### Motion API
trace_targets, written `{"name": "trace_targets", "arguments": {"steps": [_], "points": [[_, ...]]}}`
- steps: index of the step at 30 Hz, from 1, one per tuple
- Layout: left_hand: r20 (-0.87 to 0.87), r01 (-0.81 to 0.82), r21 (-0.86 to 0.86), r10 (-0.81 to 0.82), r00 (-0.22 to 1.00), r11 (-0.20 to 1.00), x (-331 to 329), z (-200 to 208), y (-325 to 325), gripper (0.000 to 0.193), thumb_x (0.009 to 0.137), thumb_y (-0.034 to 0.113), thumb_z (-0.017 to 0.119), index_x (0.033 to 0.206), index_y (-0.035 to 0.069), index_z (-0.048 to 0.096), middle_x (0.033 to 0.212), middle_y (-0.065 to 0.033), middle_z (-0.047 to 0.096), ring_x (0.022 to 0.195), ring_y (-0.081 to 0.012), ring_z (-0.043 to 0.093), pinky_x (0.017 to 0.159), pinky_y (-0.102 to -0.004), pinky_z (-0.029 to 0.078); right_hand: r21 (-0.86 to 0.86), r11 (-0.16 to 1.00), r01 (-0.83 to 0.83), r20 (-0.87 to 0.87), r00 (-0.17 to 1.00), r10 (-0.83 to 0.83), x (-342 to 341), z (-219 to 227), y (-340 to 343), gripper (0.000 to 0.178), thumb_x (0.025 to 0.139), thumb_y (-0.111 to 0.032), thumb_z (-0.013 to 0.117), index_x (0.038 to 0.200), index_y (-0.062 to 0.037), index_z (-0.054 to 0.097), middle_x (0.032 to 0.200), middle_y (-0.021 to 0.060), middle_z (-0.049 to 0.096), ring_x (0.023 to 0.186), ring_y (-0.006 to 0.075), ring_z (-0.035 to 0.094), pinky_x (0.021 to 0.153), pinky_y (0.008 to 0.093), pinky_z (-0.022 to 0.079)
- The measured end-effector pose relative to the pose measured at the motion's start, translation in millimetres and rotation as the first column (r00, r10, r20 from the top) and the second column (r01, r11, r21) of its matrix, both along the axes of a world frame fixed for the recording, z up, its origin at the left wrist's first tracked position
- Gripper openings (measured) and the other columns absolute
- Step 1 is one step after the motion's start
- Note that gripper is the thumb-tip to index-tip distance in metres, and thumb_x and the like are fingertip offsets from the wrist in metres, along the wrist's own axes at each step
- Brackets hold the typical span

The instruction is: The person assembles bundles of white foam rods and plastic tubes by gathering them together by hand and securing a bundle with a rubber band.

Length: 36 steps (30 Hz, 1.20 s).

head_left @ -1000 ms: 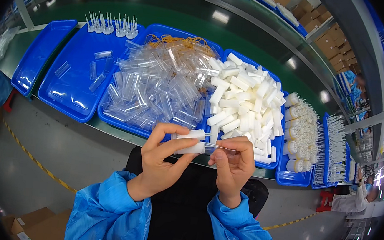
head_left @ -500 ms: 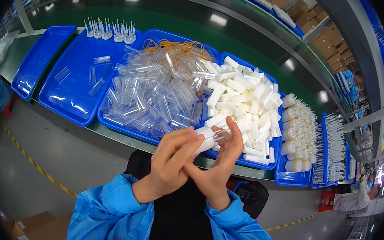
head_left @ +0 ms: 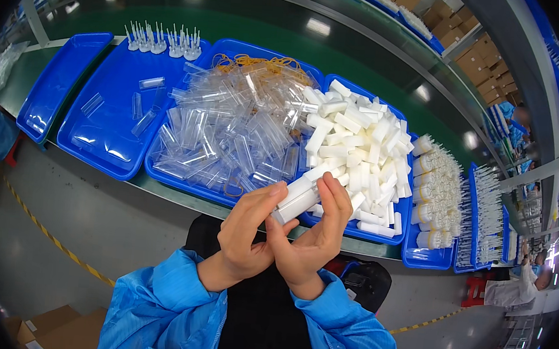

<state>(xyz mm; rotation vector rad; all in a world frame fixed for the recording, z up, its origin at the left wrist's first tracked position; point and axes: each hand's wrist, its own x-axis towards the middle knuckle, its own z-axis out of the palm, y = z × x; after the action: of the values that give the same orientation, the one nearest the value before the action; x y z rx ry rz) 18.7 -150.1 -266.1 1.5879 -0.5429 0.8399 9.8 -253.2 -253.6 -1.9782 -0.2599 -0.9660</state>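
Between my two hands are white foam pieces [head_left: 293, 206], held tilted in front of the trays; a line runs along their length, and I cannot tell whether a clear sleeve is around them. My left hand [head_left: 247, 228] is closed on their left side, thumb and fingertips against the edge. On the right side my right hand [head_left: 317, 234] grips them, with its fingers at the upper end and its thumb below. Just beyond lies a heap of white foam blocks [head_left: 361, 148] in a blue tray [head_left: 405, 199]. Left of it, clear plastic sleeves [head_left: 229, 137] fill another blue tray [head_left: 155, 164].
Orange rubber bands [head_left: 262, 63] lie behind the sleeves. A blue tray [head_left: 107, 133] at left carries a few sleeves and upright white nozzle-like parts [head_left: 165, 41]. At right stand bundled white parts [head_left: 434, 195]. A green conveyor [head_left: 239, 25] runs behind; co-workers sit at both sides.
The foam in my hands has turned, so that its long grooved side now shows. My right fingers have bent down over its upper end, and my left fingers have shifted along the edge.
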Motion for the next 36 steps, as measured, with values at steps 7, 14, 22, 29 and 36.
{"name": "trace_targets", "arguments": {"steps": [7,14,22,29,36], "points": [[-0.107,-0.091,-0.019,0.088,0.990,0.996,2,1,33,0.056,0.073,-0.004,0.080,0.124,-0.006,0.057,0.116,-0.0218,0.064,0.106,-0.0325,0.065,0.079,-0.0343,0.060,-0.002,0.978,-0.209,-0.043,0.977,0.209,21,17,-1,0.061,0.077,-0.021,0.078,0.129,0.0024,0.055,0.127,0.0174,0.055,0.120,0.0339,0.049,0.102,0.0428,0.039],[-0.080,-0.212,-0.117,0.204,0.976,0.970,10,7,64,0.054,0.072,-0.006,0.080,0.122,-0.005,0.058,0.118,-0.0213,0.062,0.108,-0.0295,0.064,0.079,-0.0322,0.062,0.317,0.893,-0.319,-0.215,0.893,0.395,43,28,18,0.018,0.083,-0.007,0.074,0.099,-0.0012,0.066,0.085,0.0050,0.059,0.070,0.0095,0.053,0.063,0.0219,0.042],[-0.133,-0.035,-0.121,0.019,0.991,0.992,4,5,61,0.043,0.072,-0.004,0.081,0.111,-0.004,0.064,0.118,-0.0210,0.063,0.110,-0.0303,0.064,0.079,-0.0322,0.062,0.434,0.842,-0.320,-0.161,0.892,0.423,38,21,25,0.020,0.077,-0.004,0.079,0.091,-0.0023,0.065,0.087,0.0048,0.058,0.074,0.0106,0.052,0.066,0.0218,0.042],[-0.078,-0.077,-0.292,0.057,0.995,0.953,15,4,73,0.041,0.074,-0.008,0.078,0.112,-0.006,0.061,0.120,-0.0216,0.059,0.112,-0.0314,0.062,0.083,-0.0345,0.062,0.341,0.901,-0.269,-0.220,0.909,0.355,51,21,19,0.024,0.077,-0.007,0.079,0.094,-0.0032,0.062,0.083,0.0045,0.057,0.074,0.0132,0.053,0.065,0.0260,0.043],[-0.167,-0.049,-0.451,-0.030,0.986,0.891,16,0,85,0.037,0.084,-0.011,0.065,0.119,-0.006,0.053,0.130,-0.0191,0.047,0.116,-0.0297,0.057,0.088,-0.0392,0.060,-0.414,0.910,-0.037,-0.117,0.993,-0.013,61,1,30,0.027,0.071,-0.007,0.078,0.094,-0.0057,0.064,0.083,0.0065,0.064,0.068,0.0193,0.058,0.061,0.0293,0.046]]}}
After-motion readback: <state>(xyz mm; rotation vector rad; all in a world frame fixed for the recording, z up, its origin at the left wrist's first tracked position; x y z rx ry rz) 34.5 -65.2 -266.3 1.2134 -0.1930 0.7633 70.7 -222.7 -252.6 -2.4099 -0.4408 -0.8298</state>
